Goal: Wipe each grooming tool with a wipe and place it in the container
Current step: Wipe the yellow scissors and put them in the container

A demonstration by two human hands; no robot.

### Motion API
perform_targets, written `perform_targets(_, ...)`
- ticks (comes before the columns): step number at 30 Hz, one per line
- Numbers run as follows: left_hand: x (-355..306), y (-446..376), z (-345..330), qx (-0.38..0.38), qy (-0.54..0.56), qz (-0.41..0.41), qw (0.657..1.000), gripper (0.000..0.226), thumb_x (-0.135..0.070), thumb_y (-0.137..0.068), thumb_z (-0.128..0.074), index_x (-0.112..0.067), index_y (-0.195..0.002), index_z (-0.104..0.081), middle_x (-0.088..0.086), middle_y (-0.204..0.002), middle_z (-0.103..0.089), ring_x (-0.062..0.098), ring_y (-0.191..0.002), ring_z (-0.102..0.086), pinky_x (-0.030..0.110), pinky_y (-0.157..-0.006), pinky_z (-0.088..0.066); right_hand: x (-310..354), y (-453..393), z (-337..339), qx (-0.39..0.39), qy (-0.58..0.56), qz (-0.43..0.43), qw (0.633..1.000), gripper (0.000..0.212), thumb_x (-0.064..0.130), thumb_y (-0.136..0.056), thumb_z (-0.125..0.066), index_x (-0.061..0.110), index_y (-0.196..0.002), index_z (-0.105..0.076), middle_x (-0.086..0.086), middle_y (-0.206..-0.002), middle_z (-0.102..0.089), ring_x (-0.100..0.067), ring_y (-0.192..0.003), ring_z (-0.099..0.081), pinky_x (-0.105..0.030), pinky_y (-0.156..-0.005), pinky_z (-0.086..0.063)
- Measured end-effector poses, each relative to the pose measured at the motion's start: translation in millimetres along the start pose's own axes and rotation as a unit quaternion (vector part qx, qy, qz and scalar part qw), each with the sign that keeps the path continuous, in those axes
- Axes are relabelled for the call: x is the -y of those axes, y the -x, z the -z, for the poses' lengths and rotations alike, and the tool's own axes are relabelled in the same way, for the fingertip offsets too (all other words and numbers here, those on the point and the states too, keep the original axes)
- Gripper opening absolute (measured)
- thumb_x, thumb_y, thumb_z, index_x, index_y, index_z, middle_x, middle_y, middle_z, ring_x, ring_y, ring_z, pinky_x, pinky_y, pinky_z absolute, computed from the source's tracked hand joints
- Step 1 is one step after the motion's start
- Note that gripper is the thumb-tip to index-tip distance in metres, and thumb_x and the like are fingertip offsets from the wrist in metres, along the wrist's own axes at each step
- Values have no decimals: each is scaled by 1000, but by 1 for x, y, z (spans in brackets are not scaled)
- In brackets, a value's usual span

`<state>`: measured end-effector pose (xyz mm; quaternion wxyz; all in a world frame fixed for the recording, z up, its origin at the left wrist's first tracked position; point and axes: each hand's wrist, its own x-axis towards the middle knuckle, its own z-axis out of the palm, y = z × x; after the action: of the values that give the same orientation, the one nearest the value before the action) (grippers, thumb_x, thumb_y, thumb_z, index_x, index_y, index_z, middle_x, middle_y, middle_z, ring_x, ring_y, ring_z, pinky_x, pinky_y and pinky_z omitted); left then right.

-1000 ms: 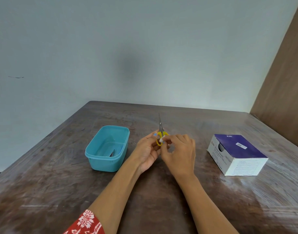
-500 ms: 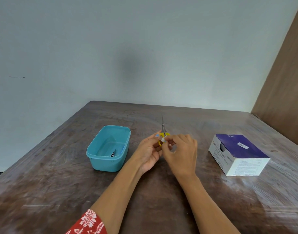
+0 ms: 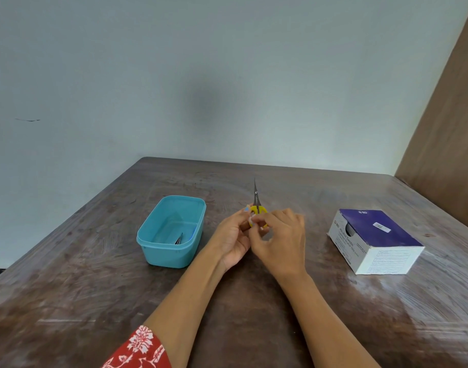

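Small scissors [image 3: 256,197] with yellow handles point their thin blades away from me at the table's centre. My left hand [image 3: 234,236] grips the yellow handles from the left. My right hand [image 3: 280,240] pinches a small white wipe [image 3: 252,221] against the handles. The teal container [image 3: 172,231] stands to the left of both hands, and a dark metal tool [image 3: 179,239] lies inside it.
A purple and white box of alcohol swabs [image 3: 375,241] lies to the right on the dark wooden table [image 3: 95,301]. A pale wall runs behind the table and a brown panel stands at the right.
The scissors and both hands have stayed in nearly the same spot. My right hand's fingers have shifted slightly over the yellow handles with the wipe.
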<state>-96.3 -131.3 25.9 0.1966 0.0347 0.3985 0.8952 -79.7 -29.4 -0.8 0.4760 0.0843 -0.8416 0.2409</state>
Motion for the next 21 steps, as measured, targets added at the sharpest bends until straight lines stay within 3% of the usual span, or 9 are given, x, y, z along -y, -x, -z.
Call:
perform_targets(6, 0, 1, 0, 3, 7, 3, 1000, 19, -9, -94, -45, -5, -88, -63, 12, -78, -72, 17, -68, -69, 29, -69, -58, -7, -1, -1, -29, 77, -34, 996, 11, 26, -76, -59, 20, -73, -69, 5, -66, -64, -19, -67, -54, -29, -71, -27)
perform_targets(10, -1, 4, -2, 22, 10, 18, 1000, 18, -9, -94, -46, -5, -94, -64, 15, -93, -70, 22, -88, -66, 35, -82, -55, -13, -3, 1, -56, 105, -34, 992, 7, 20, -77, -67, 18, -82, -72, 3, -73, -66, -16, -73, -51, -28, -71, -25)
perform_targets(15, -1, 3, -3, 9, -2, -8, 1000, 17, -8, -93, -47, -4, -91, -63, 13, -83, -72, 19, -75, -70, 30, -73, -57, -8, -2, 3, -21, 103, -64, 992, 3, 21, -71, -65, 21, -70, -68, 5, -67, -66, -19, -67, -58, -29, -72, -25)
perform_targets(19, 0, 3, -5, 4, -29, -35, 999, 19, -10, -94, -46, -3, -100, -63, 17, -94, -68, 21, -79, -68, 30, -72, -59, -6, -1, 8, -5, 73, -72, 995, 11, 29, -70, -56, 23, -65, -64, 9, -61, -62, -13, -64, -56, -28, -71, -25)
perform_targets(21, -3, 4, -8, -10, -41, -51, 998, 22, -10, -95, -46, -2, -108, -62, 17, -100, -67, 21, -85, -68, 29, -71, -59, -6, -1, 10, -13, 32, -78, 996, 7, 28, -68, -61, 23, -63, -62, 11, -59, -59, -11, -63, -54, -29, -71, -29)
